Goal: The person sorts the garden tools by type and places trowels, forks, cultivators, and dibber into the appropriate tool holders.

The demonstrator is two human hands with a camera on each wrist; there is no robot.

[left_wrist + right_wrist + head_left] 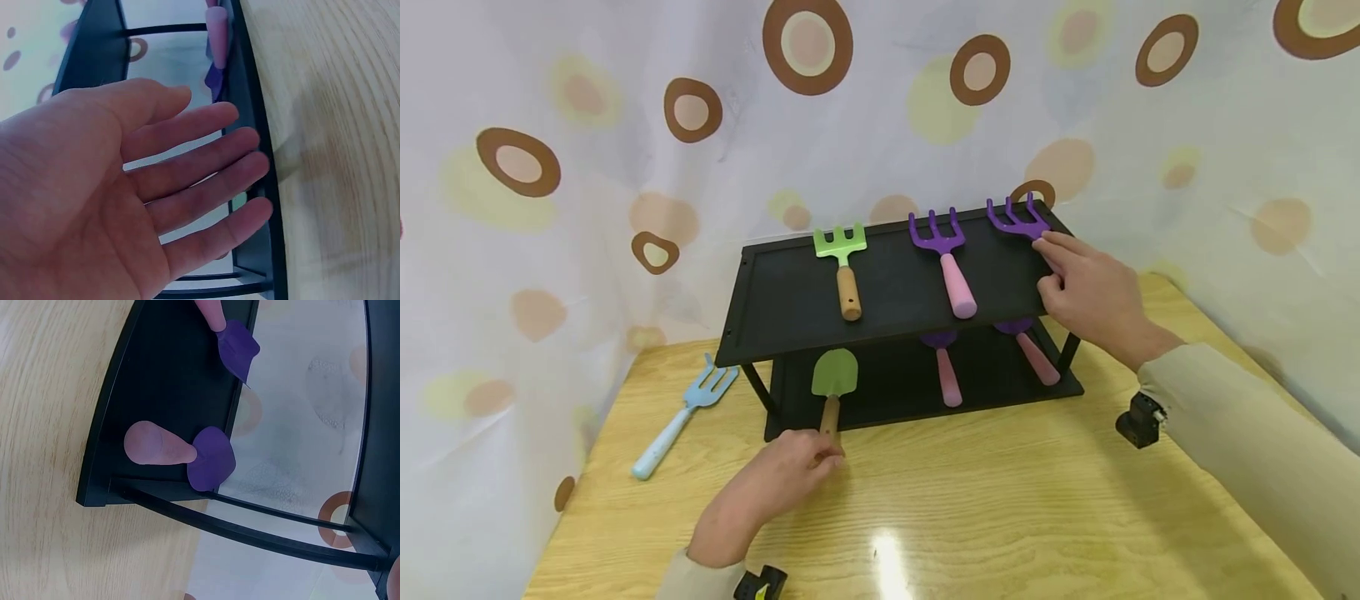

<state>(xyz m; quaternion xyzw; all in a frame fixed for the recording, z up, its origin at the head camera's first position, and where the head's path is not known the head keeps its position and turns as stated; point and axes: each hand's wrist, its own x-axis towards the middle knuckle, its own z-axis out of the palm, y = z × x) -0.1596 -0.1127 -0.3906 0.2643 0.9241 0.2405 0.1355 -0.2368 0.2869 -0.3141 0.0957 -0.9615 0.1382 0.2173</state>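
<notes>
My right hand [1093, 287] grips the handle of a purple hand fork [1018, 223] at the right end of the black rack's upper shelf; the hand hides most of that handle. Beside the lower shelf's front edge, my left hand [790, 471] is at the wooden handle of a green trowel [835, 375]. In the left wrist view the left hand [156, 175] has its fingers stretched out, with a bit of the green trowel [239, 200] behind them. A green hand fork [847, 283] and a purple fork with a pink handle [957, 283] lie on the upper shelf.
Two purple trowels with pink handles [949, 379] [162, 447] lie on the lower shelf of the black rack [895, 292]. A light blue hand fork [670, 433] lies on the wooden table [985, 500], left of the rack. Behind hangs a patterned curtain [880, 117].
</notes>
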